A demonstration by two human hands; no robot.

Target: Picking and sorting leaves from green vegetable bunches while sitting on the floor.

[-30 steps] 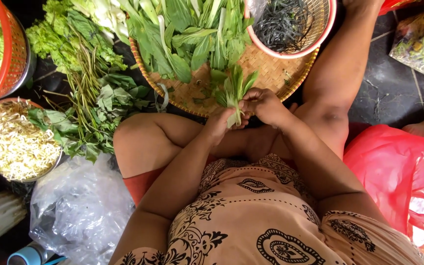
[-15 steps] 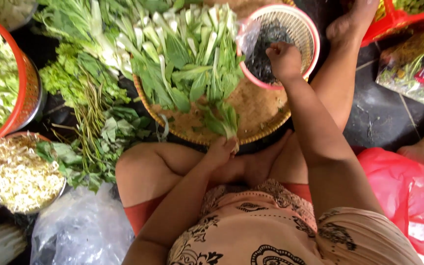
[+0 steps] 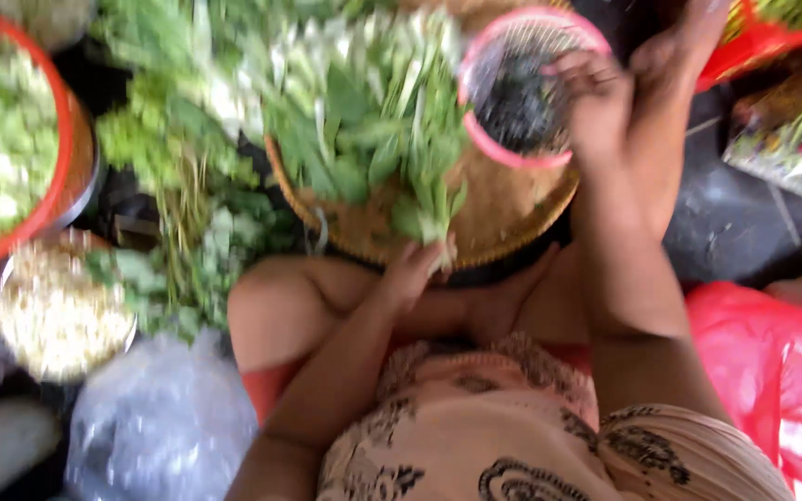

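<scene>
Near the front rim of the woven tray (image 3: 512, 218), the left hand (image 3: 412, 275) pinches a small bunch of greens (image 3: 429, 209), fingers closed on the stem ends, leaves pointing away from the body. The bunch lies over the tray's bare front part, touching the big heap of leafy stalks (image 3: 364, 121) that covers the tray's left half.

Further back on the tray, to the right, sits a pink basket (image 3: 522, 88) with dark, stringy contents. The right hand (image 3: 596, 97) reaches into it at its right side, fingers curled over the rim and down toward the dark stuff; blur hides whether that grip has closed on anything, so I cannot tell what, if anything, it holds.

Both forearms come up from a patterned beige garment (image 3: 512, 436) at the bottom, with a bare knee (image 3: 271, 306) just below the tray's left edge.

Left of the tray lie loose bundles of herbs (image 3: 187, 232). Beyond them, at the far left, a red bowl (image 3: 44, 199) holds pale green chopped vegetables, and below it a bowl of bean sprouts (image 3: 53, 315) stands near a clear plastic bag (image 3: 160, 427). On the right side a red plastic bag (image 3: 772, 371) lies beside the person's hip, and a packet of mixed vegetables (image 3: 791, 130) rests on the dark floor (image 3: 726, 223).
</scene>
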